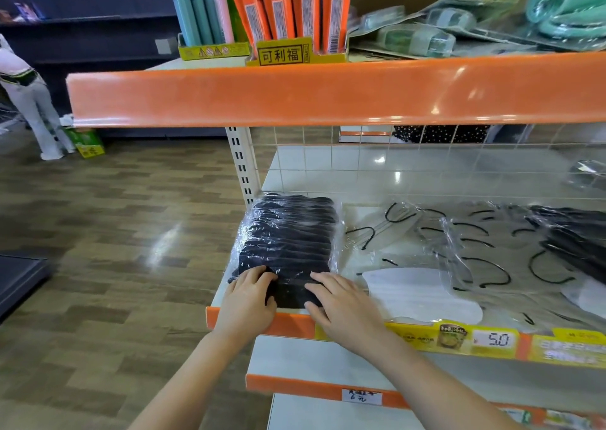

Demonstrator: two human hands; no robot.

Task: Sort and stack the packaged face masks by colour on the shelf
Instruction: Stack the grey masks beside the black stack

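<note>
A stack of black face masks in clear wrap (pixel 288 236) lies at the left end of the middle shelf (pixel 288 326). My left hand (pixel 247 298) rests on its near left corner, fingers fairly straight. My right hand (pixel 341 305) presses its near right edge with flat fingers. To the right lie white masks with black ear loops in clear packs (pixel 423 293), spread loosely. More black packaged masks (pixel 570 239) sit at the far right of the shelf.
The orange upper shelf (pixel 328 95) overhangs, holding orange and blue boxed items (pixel 292 13) and green packaged goods (pixel 426 36). Price tags (pixel 495 339) line the shelf edge. A person in white (pixel 29 95) stands far left on the wooden floor.
</note>
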